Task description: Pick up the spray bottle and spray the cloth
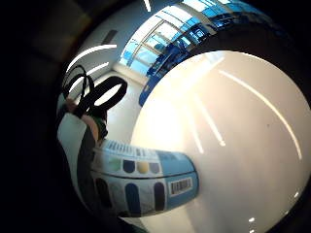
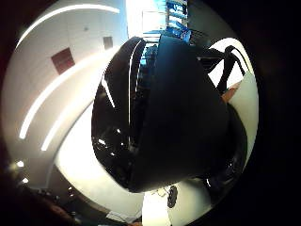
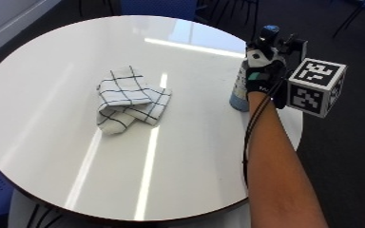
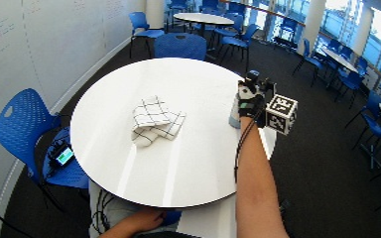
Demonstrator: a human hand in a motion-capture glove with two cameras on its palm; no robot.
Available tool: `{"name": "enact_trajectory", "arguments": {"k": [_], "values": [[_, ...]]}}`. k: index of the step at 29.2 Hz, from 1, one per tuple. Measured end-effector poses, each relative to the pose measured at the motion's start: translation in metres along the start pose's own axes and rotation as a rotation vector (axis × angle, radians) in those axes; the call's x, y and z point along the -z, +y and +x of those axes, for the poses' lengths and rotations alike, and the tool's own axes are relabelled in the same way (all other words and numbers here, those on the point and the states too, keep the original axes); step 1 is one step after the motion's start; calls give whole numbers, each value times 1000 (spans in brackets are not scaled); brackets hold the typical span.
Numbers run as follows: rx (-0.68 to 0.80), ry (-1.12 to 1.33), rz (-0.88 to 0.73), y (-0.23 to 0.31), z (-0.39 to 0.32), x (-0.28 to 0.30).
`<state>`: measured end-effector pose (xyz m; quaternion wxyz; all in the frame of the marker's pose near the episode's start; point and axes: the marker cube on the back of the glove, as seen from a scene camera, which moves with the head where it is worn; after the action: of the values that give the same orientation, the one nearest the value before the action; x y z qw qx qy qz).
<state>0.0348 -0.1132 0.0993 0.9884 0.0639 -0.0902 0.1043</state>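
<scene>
Room: large open space; blue chairs [image 4: 32, 126] and further tables stand around the round table, a whiteboard wall runs along one side, windows on the far side.
Table [image 3: 188, 171]: round, white, glossy, with ceiling lights reflected in streaks. It serves as the landmark for every entry below.
Cloth [image 3: 129, 99]: white with dark check lines, loosely folded, lying flat near the table's centre.
Spray bottle [image 3: 241, 88]: upright near the table's edge on the person's right side, well apart from the cloth. Base appears to rest on the table; I cannot tell whether it is lifted yet. Blue label with a barcode shows in the little finger side palm view [image 1: 146, 182].
Right hand [image 3: 262, 66]: gloved, at the bottle's neck and head, fingers appear curled round it; grasping the bottle, by my reading. The thumb side palm view is filled by a dark rounded shape, probably the spray head.
Step in hand: securing the bottle for pick-up.
Method note: keep the bottle upright, lift straight off the table, carry it toward the table's centre, point the nozzle at the cloth, and place a finger on the trigger before squeezing.
Risk: nozzle direction cannot be read here; check it first.
</scene>
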Motion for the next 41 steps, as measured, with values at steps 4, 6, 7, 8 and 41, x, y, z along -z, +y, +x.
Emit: {"name": "enact_trajectory", "arguments": {"k": [4,6,7,8,41], "values": [[5,1,1,0,-1,-2],[7,2,0,0,-1,-3],[6,2,-1,0,0,-3],[6,1,-2,0,1,-3],[-189,10,-617,62,12,27]]}}
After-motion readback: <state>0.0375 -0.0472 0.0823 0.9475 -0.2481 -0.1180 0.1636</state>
